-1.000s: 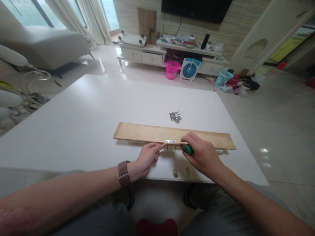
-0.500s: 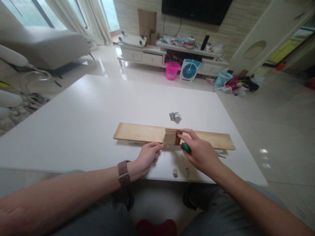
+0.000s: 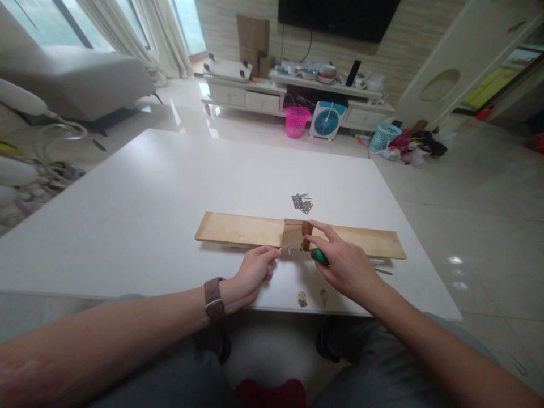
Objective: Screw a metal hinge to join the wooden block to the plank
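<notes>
A long pale wooden board (image 3: pixel 238 229) lies across the white table (image 3: pixel 170 187). A small wooden block (image 3: pixel 293 234) lies folded on top of the board's middle. My right hand (image 3: pixel 342 262) keeps a green-handled screwdriver (image 3: pixel 319 257) in its palm, and its fingers touch the block's right edge. My left hand (image 3: pixel 251 273) is curled at the board's near edge, its fingertips pinched against the edge just left of the block. A brown watch sits on that wrist.
Small metal hinges and screws (image 3: pixel 302 202) lie on the table just beyond the board. Two stickers (image 3: pixel 302 298) mark the table's near edge. Farther off stand a TV cabinet, a pink basket (image 3: pixel 297 120), a blue fan (image 3: pixel 327 119) and a grey sofa (image 3: pixel 76 79).
The small block, hanging below the board's near edge a second ago, has been swung up and over onto the board by my right hand. The left hand has stayed put.
</notes>
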`<action>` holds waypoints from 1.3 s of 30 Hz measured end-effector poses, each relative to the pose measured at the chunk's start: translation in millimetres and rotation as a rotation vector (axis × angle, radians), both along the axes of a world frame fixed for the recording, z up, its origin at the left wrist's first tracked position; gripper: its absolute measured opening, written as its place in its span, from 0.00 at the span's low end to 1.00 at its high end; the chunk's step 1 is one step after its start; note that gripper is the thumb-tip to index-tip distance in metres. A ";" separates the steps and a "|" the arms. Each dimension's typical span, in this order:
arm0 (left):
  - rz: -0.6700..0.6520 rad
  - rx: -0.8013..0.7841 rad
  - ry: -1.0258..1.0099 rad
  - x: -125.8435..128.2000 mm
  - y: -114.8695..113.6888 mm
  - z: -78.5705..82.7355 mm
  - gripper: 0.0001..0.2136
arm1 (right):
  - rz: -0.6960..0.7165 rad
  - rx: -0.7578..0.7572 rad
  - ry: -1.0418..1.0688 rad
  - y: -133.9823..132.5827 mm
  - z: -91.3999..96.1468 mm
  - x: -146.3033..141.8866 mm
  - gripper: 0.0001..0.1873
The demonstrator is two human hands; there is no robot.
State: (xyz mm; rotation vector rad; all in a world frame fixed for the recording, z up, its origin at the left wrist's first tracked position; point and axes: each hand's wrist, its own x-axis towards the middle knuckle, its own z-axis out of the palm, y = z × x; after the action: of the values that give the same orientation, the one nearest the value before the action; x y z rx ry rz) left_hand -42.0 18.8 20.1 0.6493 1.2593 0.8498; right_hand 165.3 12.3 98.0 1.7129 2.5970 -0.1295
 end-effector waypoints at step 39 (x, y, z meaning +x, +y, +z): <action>0.027 0.061 0.119 -1.4 -1.3 2.8 0.14 | 0.259 -0.114 0.137 -4.4 -4.9 1.1 0.05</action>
State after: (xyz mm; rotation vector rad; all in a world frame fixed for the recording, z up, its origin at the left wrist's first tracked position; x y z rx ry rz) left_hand -43.4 17.5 22.9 0.7423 1.3561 0.8848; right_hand 166.4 7.9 93.1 1.3629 2.8183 -0.3916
